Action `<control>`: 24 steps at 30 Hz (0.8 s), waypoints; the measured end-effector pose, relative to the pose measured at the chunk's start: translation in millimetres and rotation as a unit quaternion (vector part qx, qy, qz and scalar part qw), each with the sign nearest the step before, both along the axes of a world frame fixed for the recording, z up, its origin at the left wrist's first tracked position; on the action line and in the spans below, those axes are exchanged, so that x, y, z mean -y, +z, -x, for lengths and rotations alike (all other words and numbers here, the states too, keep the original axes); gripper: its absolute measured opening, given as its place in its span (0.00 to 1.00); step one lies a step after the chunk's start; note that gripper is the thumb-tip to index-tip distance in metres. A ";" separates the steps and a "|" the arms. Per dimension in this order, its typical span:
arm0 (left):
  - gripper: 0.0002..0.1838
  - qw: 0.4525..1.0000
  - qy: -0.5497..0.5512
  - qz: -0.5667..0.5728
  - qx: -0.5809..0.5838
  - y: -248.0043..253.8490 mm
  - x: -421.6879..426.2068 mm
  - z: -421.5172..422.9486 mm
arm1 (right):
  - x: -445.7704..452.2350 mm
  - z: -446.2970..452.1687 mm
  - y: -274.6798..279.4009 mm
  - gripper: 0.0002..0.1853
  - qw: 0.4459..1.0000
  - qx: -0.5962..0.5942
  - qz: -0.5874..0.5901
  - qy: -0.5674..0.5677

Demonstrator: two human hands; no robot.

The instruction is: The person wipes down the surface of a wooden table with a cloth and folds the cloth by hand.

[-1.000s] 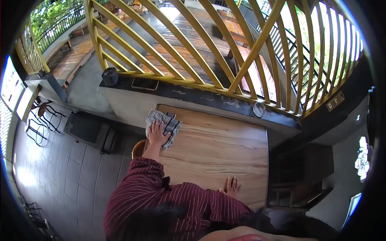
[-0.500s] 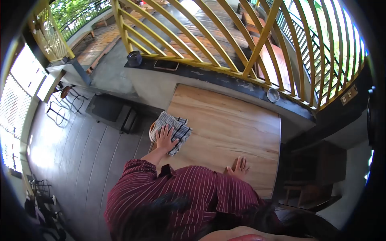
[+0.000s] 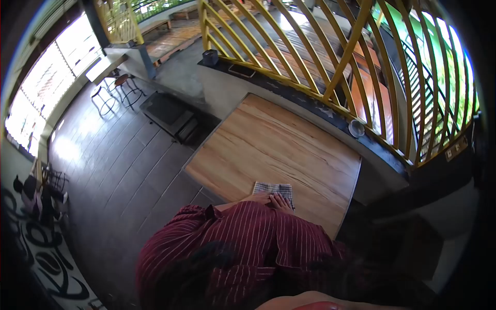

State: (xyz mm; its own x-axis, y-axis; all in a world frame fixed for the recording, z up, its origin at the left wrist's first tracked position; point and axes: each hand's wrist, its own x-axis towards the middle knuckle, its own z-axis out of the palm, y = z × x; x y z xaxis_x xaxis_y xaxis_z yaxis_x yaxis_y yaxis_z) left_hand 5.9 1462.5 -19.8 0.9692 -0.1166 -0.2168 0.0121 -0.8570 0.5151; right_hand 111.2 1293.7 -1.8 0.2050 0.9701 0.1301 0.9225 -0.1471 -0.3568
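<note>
A checked black-and-white cloth (image 3: 274, 189) lies on the wooden table (image 3: 289, 139), close to the near edge and just in front of my body. My left hand (image 3: 260, 198) reaches in from the left and rests low over the cloth's near side, fingers pointing right and lying flat. Beside it, my right hand (image 3: 281, 203) has its fingers stretched forward on the cloth. The two hands meet at the fingertips. My striped maroon shirt hides the wrist of the right hand and part of the table edge.
Beyond the table runs a low wall with a dark ledge and yellow slatted railing (image 3: 343, 64). A glass ashtray-like dish (image 3: 356, 128) and a dark box (image 3: 210, 57) stand on the ledge. To the left are a black low table (image 3: 168, 111) and stools (image 3: 122, 81).
The cloth has moved from the table's left edge to the near edge, with my left hand. My right hand has shifted from the bare tabletop onto the cloth. The view has turned.
</note>
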 end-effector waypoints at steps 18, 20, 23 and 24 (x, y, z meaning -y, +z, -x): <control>0.32 0.867 0.486 -0.111 0.001 35.5 4.3 127.0 | -6.0 -17.3 26.2 0.36 0.993 0.104 0.060 0.014; 0.30 0.867 0.484 -0.118 -0.007 42.6 4.2 129.2 | -22.9 5.3 3.8 0.36 0.987 0.120 0.052 0.096; 0.28 0.872 0.472 -0.131 -0.012 46.7 -1.0 131.9 | -34.8 6.8 -14.6 0.34 0.963 0.096 -0.071 0.240; 0.27 0.875 0.465 -0.135 -0.008 46.2 -2.7 133.1 | -34.8 -8.1 -4.4 0.32 0.967 0.048 -0.046 0.245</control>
